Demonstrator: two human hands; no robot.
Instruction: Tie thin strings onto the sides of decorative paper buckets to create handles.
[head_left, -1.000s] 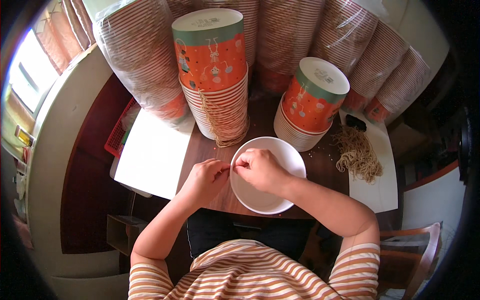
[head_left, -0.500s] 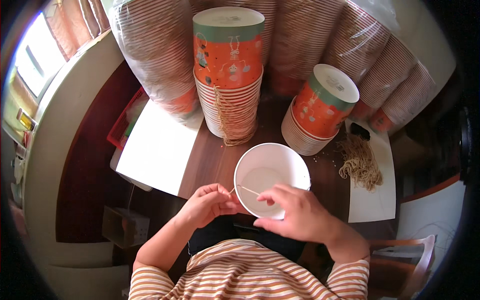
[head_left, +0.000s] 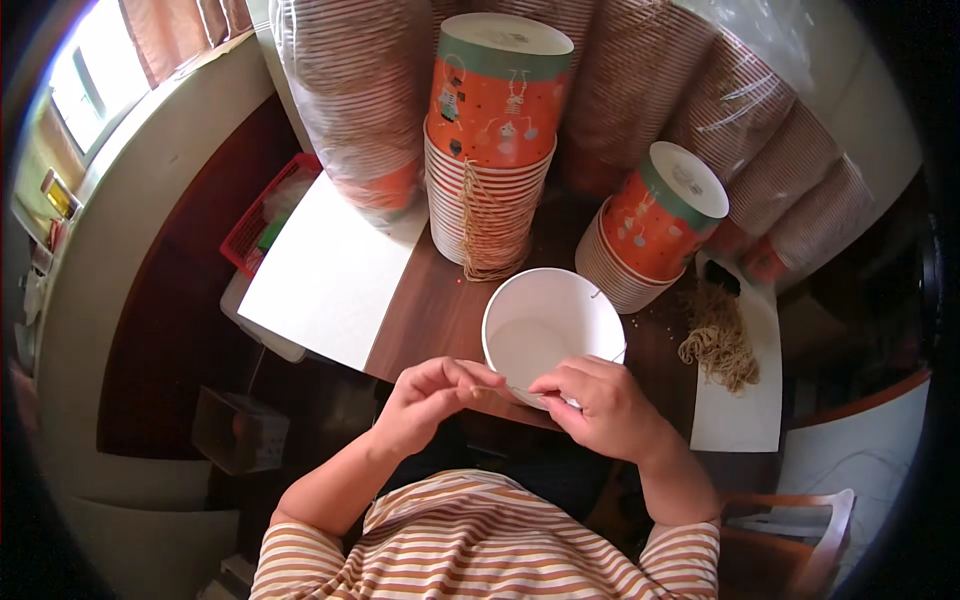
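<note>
A white-lined paper bucket [head_left: 540,315] stands mouth up at the table's near edge. In front of its near rim, my left hand [head_left: 430,402] pinches one end of a thin tan string [head_left: 512,389]. My right hand [head_left: 605,408] pinches the same string a little to the right, close against the bucket's near right rim. The short length between them runs nearly level. On the bucket's right side a bit of string shows at the rim. Both hands' fingertips are pressed together, and the finer detail of the string there is too small to make out.
Orange-and-green paper buckets stand upside down in a tall stack [head_left: 500,110] and a shorter stack [head_left: 645,240]. Strings [head_left: 495,235] hang on the tall one. A tan string bundle [head_left: 722,345] lies right, white sheets [head_left: 325,275] left, a red basket [head_left: 240,235] beyond. Plastic-wrapped stacks [head_left: 350,90] line the back.
My right hand has come down from over the bucket's mouth to its near right rim. The string between my hands now lies flatter. The whole view has shifted slightly.
</note>
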